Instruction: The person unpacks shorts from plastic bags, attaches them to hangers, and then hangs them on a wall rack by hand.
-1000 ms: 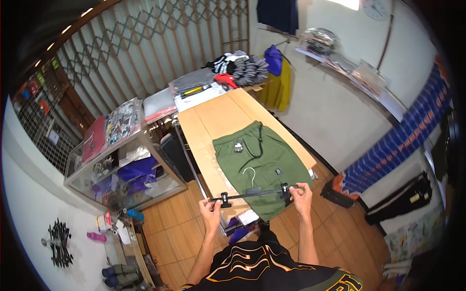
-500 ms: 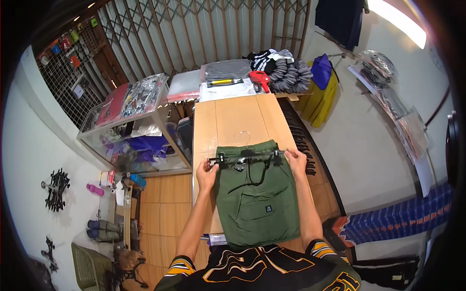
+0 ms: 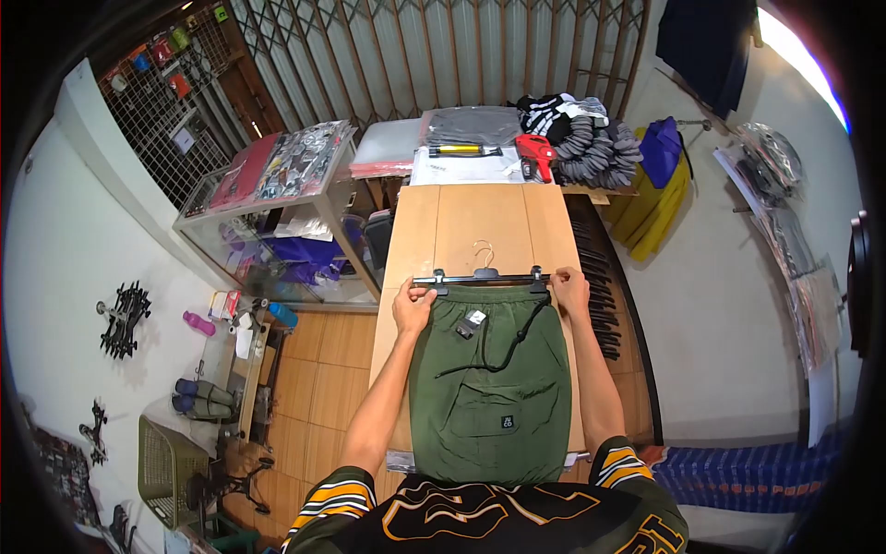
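Dark green drawstring shorts (image 3: 489, 406) lie flat, with the waistband at the far side and a small square label on the front. A black clip hanger (image 3: 508, 276) with a metal hook runs along the top edge of the waistband, its two clips at the waistband's corners. My left hand (image 3: 413, 307) pinches the hanger's left end, thumb beside the left clip. At the right end, the fingers of my right hand (image 3: 572, 290) are closed on the bar. A black cord and a hang tag (image 3: 472, 322) rest on the shorts.
Under the shorts is a light wooden table (image 3: 461, 217). Beyond it sit a red tool-like object (image 3: 535, 155), a yellow-and-black tube (image 3: 459, 150) and bundled grey-black textiles (image 3: 591, 152). A glass display case (image 3: 305, 231) stands left; several black hangers (image 3: 595, 286) line the right side.
The hanger has gone from lying across the shorts below the waistband to the waistband's top edge. Both hands moved with it, and the camera view shifted slightly.
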